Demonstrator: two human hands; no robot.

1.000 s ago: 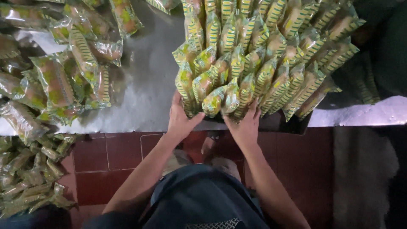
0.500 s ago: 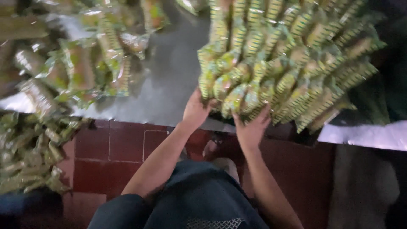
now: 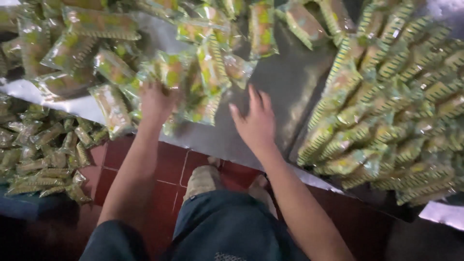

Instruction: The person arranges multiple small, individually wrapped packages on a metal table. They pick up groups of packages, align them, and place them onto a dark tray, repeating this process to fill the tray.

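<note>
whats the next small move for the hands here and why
Probably close the left hand on a few loose packets and draw them in. It already lies on that scattered heap, while the right hand rests flat and empty on the bare metal table.
</note>
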